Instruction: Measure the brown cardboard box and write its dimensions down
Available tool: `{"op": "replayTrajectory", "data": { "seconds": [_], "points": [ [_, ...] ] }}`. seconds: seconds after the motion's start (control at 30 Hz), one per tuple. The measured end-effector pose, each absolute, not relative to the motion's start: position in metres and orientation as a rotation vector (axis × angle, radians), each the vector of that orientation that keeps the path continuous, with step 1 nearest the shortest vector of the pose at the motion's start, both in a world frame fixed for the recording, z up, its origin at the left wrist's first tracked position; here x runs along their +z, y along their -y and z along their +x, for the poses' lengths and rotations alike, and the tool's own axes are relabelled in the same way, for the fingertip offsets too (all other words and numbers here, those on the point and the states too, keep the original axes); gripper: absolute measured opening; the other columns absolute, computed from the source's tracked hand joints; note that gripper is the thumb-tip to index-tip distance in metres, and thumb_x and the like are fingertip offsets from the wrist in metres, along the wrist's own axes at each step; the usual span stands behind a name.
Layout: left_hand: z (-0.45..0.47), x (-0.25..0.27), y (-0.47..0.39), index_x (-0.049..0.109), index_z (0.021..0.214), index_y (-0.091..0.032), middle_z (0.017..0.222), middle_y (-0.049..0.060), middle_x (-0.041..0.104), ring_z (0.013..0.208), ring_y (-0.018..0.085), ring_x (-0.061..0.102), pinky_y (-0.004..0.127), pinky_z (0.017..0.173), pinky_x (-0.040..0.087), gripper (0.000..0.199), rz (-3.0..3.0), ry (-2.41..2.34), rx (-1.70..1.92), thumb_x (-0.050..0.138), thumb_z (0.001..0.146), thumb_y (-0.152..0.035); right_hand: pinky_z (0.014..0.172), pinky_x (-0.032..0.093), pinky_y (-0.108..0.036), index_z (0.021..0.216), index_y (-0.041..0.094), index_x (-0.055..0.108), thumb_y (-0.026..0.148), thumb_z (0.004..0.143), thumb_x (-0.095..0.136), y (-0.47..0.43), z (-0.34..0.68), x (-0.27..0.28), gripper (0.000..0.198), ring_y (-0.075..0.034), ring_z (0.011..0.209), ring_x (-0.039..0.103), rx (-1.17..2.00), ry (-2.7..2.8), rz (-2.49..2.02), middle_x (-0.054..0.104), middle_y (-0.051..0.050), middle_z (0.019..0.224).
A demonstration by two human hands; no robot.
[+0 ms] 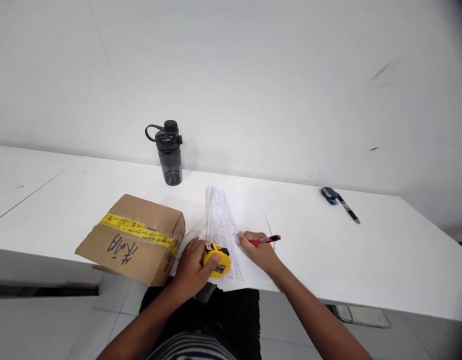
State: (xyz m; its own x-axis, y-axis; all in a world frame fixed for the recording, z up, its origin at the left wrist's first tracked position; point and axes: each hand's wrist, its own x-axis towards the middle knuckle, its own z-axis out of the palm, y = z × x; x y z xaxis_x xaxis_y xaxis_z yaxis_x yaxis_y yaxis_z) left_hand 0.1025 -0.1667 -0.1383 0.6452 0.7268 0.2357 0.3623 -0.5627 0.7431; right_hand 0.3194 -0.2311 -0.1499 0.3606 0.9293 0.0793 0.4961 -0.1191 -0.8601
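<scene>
My left hand is closed around a yellow tape measure, with the thumb over its side, at the table's front edge. In my right hand is a red pen, its back end pointing right; the tip is hidden by my fingers. That hand rests on a sheet of paper covered in dense handwriting. Left of my left hand sits a closed cardboard box with yellow printed tape and black marker writing on top; its front overhangs the table edge.
A dark shaker bottle stands behind the box near the wall. To the right, a small blue-and-black object lies beside a black-and-grey pen. The white table runs along the wall.
</scene>
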Motion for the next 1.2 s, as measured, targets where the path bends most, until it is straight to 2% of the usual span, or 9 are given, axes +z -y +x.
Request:
{"op": "replayTrajectory", "data": {
  "seconds": [0.1,0.27,0.43,0.67,0.83,1.03,1.2],
  "points": [
    [0.1027,-0.1393,0.1666,0.055,0.084,-0.021,0.085,0.007,0.064,0.096,0.027,0.059,0.051,0.099,0.044,0.025,2.189,-0.834,0.689,0.048,0.090,-0.044,0.052,0.036,-0.029,0.047,0.023,0.038,0.046,0.086,0.052,0.2326,0.3199,-0.1498,0.048,-0.014,0.051,0.046,0.652,1.273,-1.760,0.048,0.001,0.050],
    [0.1018,-0.1387,0.1667,0.053,0.085,-0.021,0.085,0.006,0.062,0.096,0.026,0.057,0.051,0.100,0.043,0.024,2.194,-0.817,0.677,0.048,0.091,-0.044,0.052,0.037,-0.028,0.049,0.022,0.044,0.047,0.087,0.050,0.2330,0.3199,-0.1480,0.045,-0.015,0.053,0.048,0.649,1.263,-1.764,0.051,0.001,0.052],
    [0.1025,-0.1385,0.1664,0.052,0.083,-0.021,0.084,0.006,0.061,0.092,0.026,0.057,0.049,0.095,0.046,0.025,2.204,-0.822,0.678,0.047,0.091,-0.045,0.052,0.037,-0.029,0.049,0.022,0.045,0.049,0.086,0.049,0.2326,0.3192,-0.1471,0.046,-0.015,0.052,0.047,0.637,1.252,-1.767,0.049,0.001,0.050],
    [0.1024,-0.1413,0.1663,0.051,0.080,-0.021,0.082,0.005,0.059,0.092,0.025,0.058,0.048,0.099,0.044,0.027,2.215,-0.830,0.677,0.047,0.091,-0.046,0.051,0.037,-0.028,0.050,0.022,0.045,0.054,0.086,0.049,0.2338,0.3186,-0.1468,0.048,-0.014,0.052,0.045,0.625,1.254,-1.757,0.048,0.001,0.050],
    [0.1026,-0.1387,0.1667,0.055,0.084,-0.021,0.085,0.006,0.062,0.098,0.027,0.057,0.050,0.099,0.044,0.024,2.193,-0.847,0.675,0.049,0.090,-0.044,0.051,0.036,-0.028,0.050,0.022,0.045,0.053,0.087,0.048,0.2345,0.3196,-0.1471,0.048,-0.014,0.051,0.043,0.607,1.246,-1.758,0.047,0.001,0.050],
    [0.1034,-0.1365,0.1669,0.054,0.083,-0.021,0.085,0.006,0.062,0.097,0.027,0.057,0.049,0.095,0.046,0.026,2.190,-0.851,0.671,0.048,0.090,-0.045,0.052,0.038,-0.028,0.050,0.022,0.047,0.052,0.086,0.050,0.2350,0.3203,-0.1470,0.047,-0.014,0.052,0.045,0.617,1.253,-1.755,0.046,0.002,0.049],
    [0.1039,-0.1357,0.1668,0.053,0.080,-0.021,0.081,0.005,0.060,0.089,0.025,0.057,0.048,0.090,0.047,0.026,2.198,-0.829,0.674,0.048,0.090,-0.044,0.053,0.039,-0.029,0.050,0.022,0.047,0.053,0.086,0.048,0.2359,0.3199,-0.1459,0.048,-0.015,0.052,0.046,0.608,1.241,-1.765,0.048,0.001,0.050]
  ]
}}
